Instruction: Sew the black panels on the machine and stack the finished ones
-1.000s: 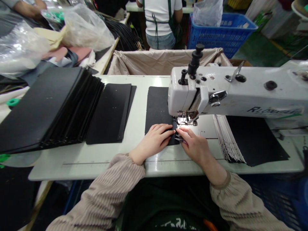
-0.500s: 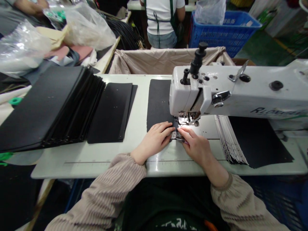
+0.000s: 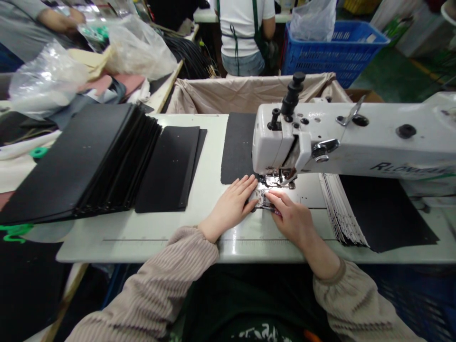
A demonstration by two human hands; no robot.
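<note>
A black sheet (image 3: 237,152) lies flat on the sewing table, partly under the head of a white sewing machine (image 3: 276,137). My left hand (image 3: 230,206) is palm down with fingers stretched, its fingertips at the sheet's near edge beside the presser foot (image 3: 280,181). Just below the foot sits a small metal guide (image 3: 263,199). My right hand (image 3: 294,216) reaches to that guide, index finger forward and the other fingers curled. A purplish glint shows under the curled fingers, but what they hold is hidden.
Left of the sheet stand a smaller pile of black pieces (image 3: 167,166) and a tall, leaning stack (image 3: 85,152). More pieces with pale edges (image 3: 381,209) lie right, under the machine arm. Behind are a cloth-lined bin (image 3: 221,95), a blue crate (image 3: 320,54) and other people.
The black sheet has slid away from me under the machine, leaving the guide more exposed. My left fingers have moved slightly forward with it; my right hand stays about where it was.
</note>
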